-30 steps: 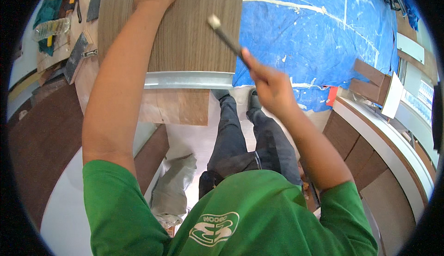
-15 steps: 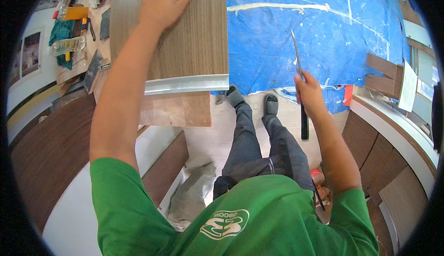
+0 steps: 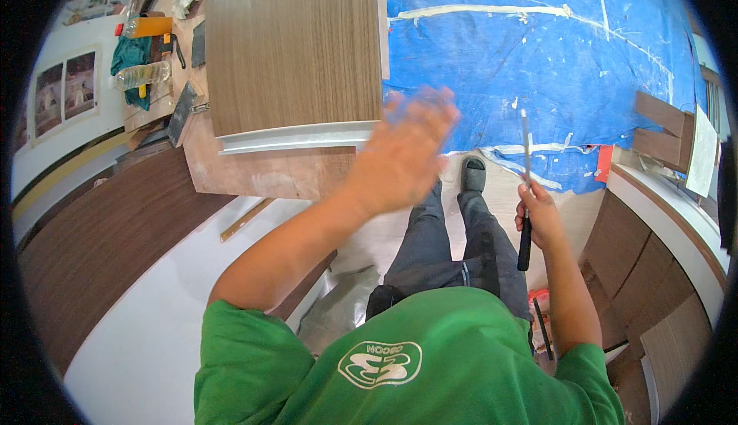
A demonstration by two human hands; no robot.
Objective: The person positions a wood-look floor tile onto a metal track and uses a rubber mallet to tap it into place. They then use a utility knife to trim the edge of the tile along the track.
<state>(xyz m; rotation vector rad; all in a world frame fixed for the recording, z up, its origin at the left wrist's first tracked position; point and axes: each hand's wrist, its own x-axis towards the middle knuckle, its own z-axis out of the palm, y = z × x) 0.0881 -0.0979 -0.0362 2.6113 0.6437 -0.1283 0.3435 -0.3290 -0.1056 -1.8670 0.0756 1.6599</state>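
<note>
My left hand [image 3: 407, 152] is blurred by motion, its fingers stretched out and nothing held in it. It hovers at the near right corner of a brown wood-grain panel [image 3: 296, 48]; whether it touches the panel cannot be made out. A silvery metal strip [image 3: 300, 137] runs along the panel's near edge. On the right, my right hand [image 3: 543, 214] is closed round a file [image 3: 527, 144], a slim metal blade with a black handle. Its tip points away from me, and the handle hangs below my fingers.
Under the panel lies a plywood board [image 3: 269, 171]. Left of it are an orange bottle [image 3: 146, 26], a clear bottle [image 3: 144, 76] and a green cloth [image 3: 127, 54]. Blue sheeting [image 3: 477, 64] covers the far floor. Brown offcuts [image 3: 661, 137] stand at the right.
My left hand has left the panel's top and come nearer and to the right, to its corner. My right hand has moved nearer and slightly right with the file, now held more upright.
</note>
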